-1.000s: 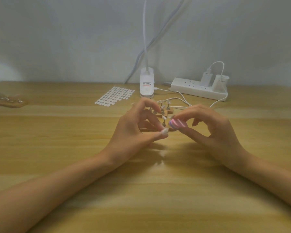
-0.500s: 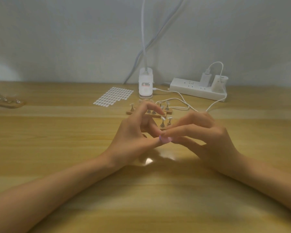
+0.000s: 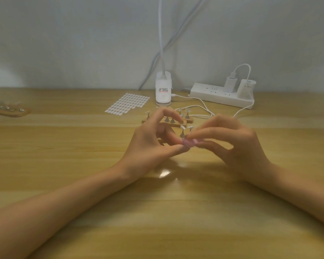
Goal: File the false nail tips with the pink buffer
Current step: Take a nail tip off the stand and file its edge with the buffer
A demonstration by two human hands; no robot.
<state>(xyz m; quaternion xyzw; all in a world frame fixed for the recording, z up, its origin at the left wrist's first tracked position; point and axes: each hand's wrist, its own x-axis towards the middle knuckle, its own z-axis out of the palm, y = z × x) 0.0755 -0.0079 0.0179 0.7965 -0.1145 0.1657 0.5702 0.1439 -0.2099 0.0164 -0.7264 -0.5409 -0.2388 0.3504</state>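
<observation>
My right hand (image 3: 238, 146) pinches the small pink buffer (image 3: 190, 143) between thumb and fingers, just above the table. The thumb and a finger of my left hand (image 3: 151, 144) close on a false nail tip right at the buffer's left end; the tip itself is almost fully hidden. The buffer touches those fingertips and looks blurred. Behind the hands stands a wooden holder (image 3: 176, 124) with several clear nail tips on small metal stands (image 3: 182, 132).
A sheet of small adhesive tabs (image 3: 128, 102) lies at the back. Beside it are a white lamp base (image 3: 163, 90), a power strip (image 3: 219, 94) and white cables (image 3: 200, 107). Another wooden holder (image 3: 9, 110) lies at the far left.
My right hand brought the buffer down and left against my left fingertips, then shifted it slightly right. My left hand stayed almost in place.
</observation>
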